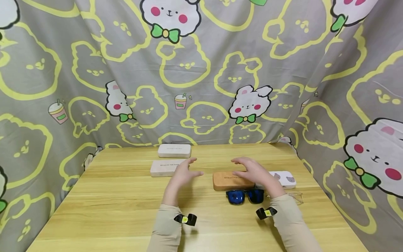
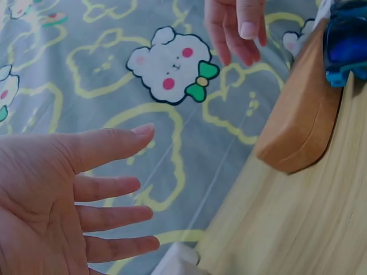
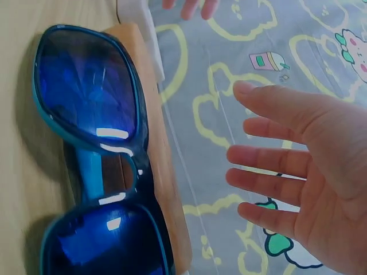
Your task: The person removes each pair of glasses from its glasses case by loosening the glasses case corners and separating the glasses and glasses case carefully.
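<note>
Both hands hover over the table with fingers spread and nothing held. In the head view my left hand [image 1: 184,172] is just right of a pale glasses case [image 1: 162,168] with lettering, overlapping its right end. My right hand [image 1: 253,171] hangs over an orange-brown glasses case [image 1: 220,181] and hides part of it. In front of that case lie dark sunglasses [image 1: 245,196] with blue lenses, large in the right wrist view. A white case with bear prints [image 1: 284,179] sits behind the right wrist. Thin-framed glasses [image 1: 297,198] lie partly hidden by the right forearm.
A second, white case [image 1: 174,150] stands near the table's back edge. The wooden table [image 1: 110,203] ends at a grey cartoon-print curtain [image 1: 204,73] at the back and sides. A dark band with a camera [image 1: 185,219] sits on each wrist.
</note>
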Tool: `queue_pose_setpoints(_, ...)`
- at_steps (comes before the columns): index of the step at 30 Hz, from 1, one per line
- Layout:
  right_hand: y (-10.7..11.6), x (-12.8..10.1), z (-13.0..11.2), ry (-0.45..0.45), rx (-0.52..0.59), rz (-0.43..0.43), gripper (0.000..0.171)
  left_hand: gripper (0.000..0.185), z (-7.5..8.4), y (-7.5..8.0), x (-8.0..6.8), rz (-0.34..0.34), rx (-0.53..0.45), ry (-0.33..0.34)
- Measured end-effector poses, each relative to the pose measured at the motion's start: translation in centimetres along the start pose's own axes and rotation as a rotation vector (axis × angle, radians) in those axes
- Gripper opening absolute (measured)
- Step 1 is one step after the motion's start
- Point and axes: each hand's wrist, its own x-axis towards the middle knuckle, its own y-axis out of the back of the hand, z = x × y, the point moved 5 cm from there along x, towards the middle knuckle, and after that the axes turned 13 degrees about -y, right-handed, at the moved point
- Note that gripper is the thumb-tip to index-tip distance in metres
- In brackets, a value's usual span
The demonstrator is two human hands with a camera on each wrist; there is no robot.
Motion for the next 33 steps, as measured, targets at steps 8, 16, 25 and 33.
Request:
queue_pose_setpoints(8, -0.8, 0.2, -1.3, 0.009, -0.019, 0.024, 0.059, 0.068, -0.4, 2.0, -0.7, 0.032, 0.066, 0.011)
queue_pose_setpoints(16, -1.8, 0.5, -3.2, 0.036, -0.055, 0.024, 0.064, 0.067, -0.5, 4.2, -0.8, 0.045, 0.133, -0.016)
queue_pose_setpoints(25, -3.0, 1.2, -5.1, 0.053, -0.107, 0.062, 0.069, 0.068, -0.9, 6.2, -0.9, 0.027, 0.376, -0.076)
queue_pose_setpoints(33, -4.4, 2.4, -6.8, 0.014, -0.157, 0.011, 0.078, 0.072, -2.7, 8.1, -1.3, -0.003, 0.519, -0.128)
